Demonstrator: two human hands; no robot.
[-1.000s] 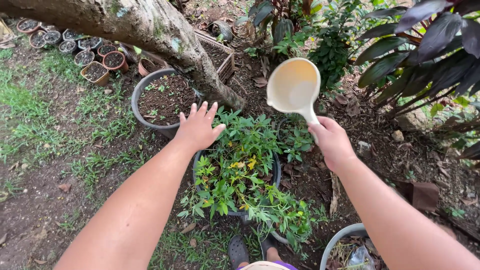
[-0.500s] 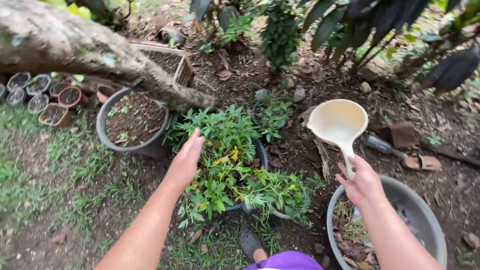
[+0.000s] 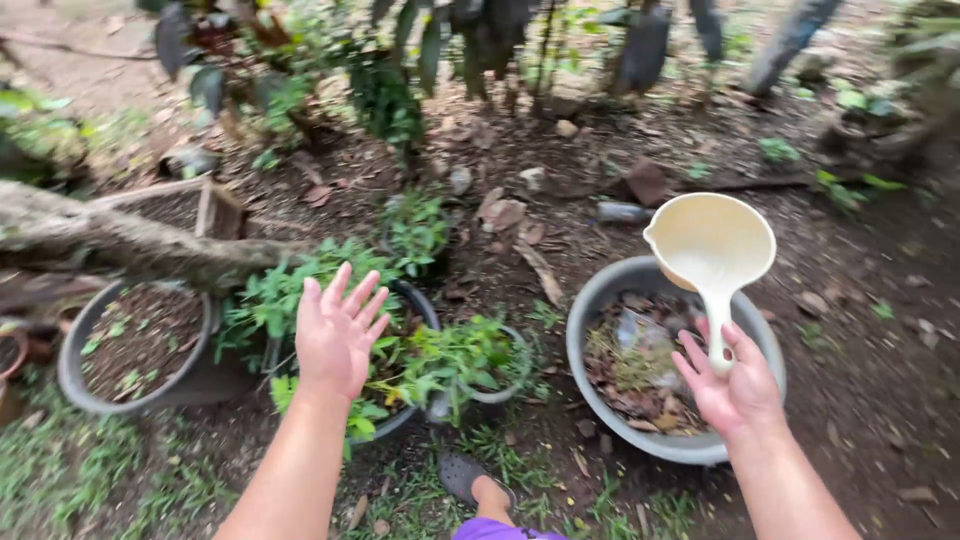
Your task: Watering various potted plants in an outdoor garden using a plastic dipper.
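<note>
Pot mostly hidden by leaves – foot cut off at bottom edge

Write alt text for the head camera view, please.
A right hand holds a cream plastic scoop over a grey basin of leaf litter, while the left hand hovers open above a leafy potted plant on bare garden soil.
</note>
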